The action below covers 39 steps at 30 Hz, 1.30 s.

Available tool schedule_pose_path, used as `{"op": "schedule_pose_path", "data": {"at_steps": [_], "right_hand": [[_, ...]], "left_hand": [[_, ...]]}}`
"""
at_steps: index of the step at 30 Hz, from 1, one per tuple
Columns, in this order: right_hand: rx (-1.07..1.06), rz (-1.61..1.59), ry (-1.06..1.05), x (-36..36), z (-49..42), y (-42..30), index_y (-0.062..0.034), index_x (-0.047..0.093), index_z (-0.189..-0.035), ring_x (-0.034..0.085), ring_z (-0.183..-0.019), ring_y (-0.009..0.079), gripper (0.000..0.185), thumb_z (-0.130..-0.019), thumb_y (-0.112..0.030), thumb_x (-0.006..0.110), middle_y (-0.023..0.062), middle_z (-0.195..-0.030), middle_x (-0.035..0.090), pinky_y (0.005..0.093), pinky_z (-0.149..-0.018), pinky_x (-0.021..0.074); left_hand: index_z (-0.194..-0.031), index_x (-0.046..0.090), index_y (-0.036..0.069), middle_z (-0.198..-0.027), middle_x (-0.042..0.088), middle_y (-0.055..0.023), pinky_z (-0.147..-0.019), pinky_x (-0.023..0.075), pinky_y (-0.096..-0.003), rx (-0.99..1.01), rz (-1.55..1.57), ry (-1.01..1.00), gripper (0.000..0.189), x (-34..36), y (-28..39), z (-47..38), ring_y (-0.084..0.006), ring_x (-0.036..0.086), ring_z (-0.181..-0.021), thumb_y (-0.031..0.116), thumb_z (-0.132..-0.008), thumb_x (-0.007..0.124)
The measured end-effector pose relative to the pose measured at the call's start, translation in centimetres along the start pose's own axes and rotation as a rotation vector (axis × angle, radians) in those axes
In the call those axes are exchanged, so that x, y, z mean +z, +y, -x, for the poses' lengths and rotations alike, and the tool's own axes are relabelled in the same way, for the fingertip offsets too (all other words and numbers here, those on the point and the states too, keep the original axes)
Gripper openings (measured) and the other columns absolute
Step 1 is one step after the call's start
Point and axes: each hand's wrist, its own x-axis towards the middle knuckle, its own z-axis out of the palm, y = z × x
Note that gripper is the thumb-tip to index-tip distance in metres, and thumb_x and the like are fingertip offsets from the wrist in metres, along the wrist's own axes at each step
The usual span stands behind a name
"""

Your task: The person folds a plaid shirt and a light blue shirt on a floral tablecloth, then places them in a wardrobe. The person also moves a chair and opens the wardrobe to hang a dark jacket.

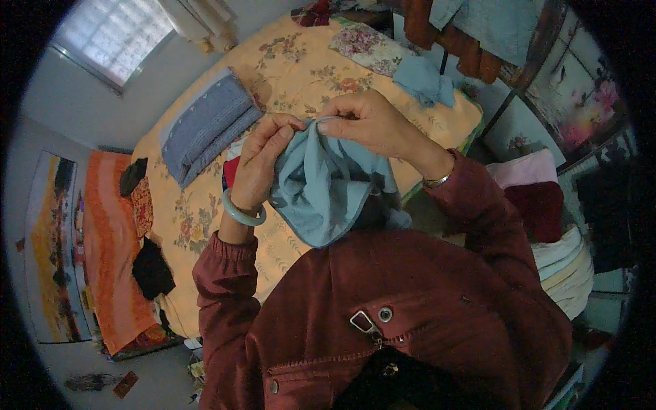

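A light blue-green cloth [320, 189] hangs in loose folds between my hands, in front of my chest. My left hand [266, 148], with a pale bangle on the wrist, pinches its top edge between thumb and fingers. Close beside it, my right hand [361, 120] pinches the same edge. Behind the cloth and my left hand, part of a red item [231, 171] shows on the bed. A folded blue-grey ribbed textile [212, 125] lies on the bed beyond my left hand.
The bed has a yellow floral cover [271, 56]. Another light blue cloth [423, 79] lies at its far right, beside a floral textile [366, 48]. Black cloth [152, 269] and an orange striped textile [110, 241] are at the left. Folded dark red cloth [535, 210] is at the right.
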Motion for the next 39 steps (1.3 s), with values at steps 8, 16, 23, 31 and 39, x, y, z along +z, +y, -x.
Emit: {"op": "schedule_pose_path", "data": {"at_steps": [8,16,23,31,39], "right_hand": [[0.057,0.178,0.004,0.1,-0.4,1.7,0.0005,0.067,-0.085,0.054,-0.063,0.0088,0.025,-0.08,-0.024,0.069,0.0071,-0.066,0.062,0.0297,-0.058,0.0458],[0.25,-0.041,-0.416,0.3,4.9,5.2,0.0052,0.065,-0.087,0.058,-0.066,0.0153,0.043,-0.078,-0.037,0.07,0.0129,-0.068,0.062,0.0343,-0.061,0.046],[0.329,-0.198,-0.376,0.9,8.2,9.5,0.0036,0.066,-0.091,0.057,-0.066,0.0133,0.041,-0.079,-0.035,0.07,0.0083,-0.069,0.063,0.0339,-0.061,0.0456],[0.111,-0.215,-0.211,-0.3,7.6,12.5,0.0003,0.068,-0.091,0.06,-0.087,0.0182,0.028,-0.078,-0.025,0.068,0.0116,-0.097,0.066,0.035,-0.075,0.0469],[-0.004,-0.304,-0.344,2.8,3.6,16.0,0.0025,0.067,-0.082,0.059,-0.097,0.0243,0.023,-0.078,-0.021,0.067,0.0129,-0.106,0.063,0.0383,-0.082,0.0455]], "left_hand": [[-0.112,0.048,0.0,-0.112,0.061,-0.0116,-0.095,0.0413,-0.0282,0.13,-0.421,0.005,0.037,2.3,-0.8,-0.3,-0.0185,0.056,-0.111,-0.013,-0.078,0.048],[-0.113,0.054,0.0,-0.116,0.061,-0.012,-0.097,0.0398,-0.0274,-0.034,-0.385,-0.139,0.054,-3.0,3.8,-0.9,-0.0204,0.056,-0.114,-0.018,-0.068,0.03],[-0.106,0.056,-0.003,-0.114,0.064,-0.0159,-0.096,0.0409,-0.0286,-0.135,-0.518,-0.126,0.052,-3.2,8.5,-1.4,-0.0196,0.059,-0.107,-0.017,-0.064,0.029],[-0.103,0.056,-0.005,-0.109,0.065,-0.022,-0.094,0.0446,-0.0318,-0.201,-0.453,-0.215,0.052,-2.8,9.4,-1.8,-0.0237,0.063,-0.101,-0.017,-0.062,0.027],[-0.1,0.058,-0.005,-0.105,0.065,-0.0211,-0.092,0.0462,-0.0343,-0.201,-0.372,-0.305,0.049,-3.0,8.6,-1.9,-0.0261,0.064,-0.099,-0.016,-0.062,0.03]]}}
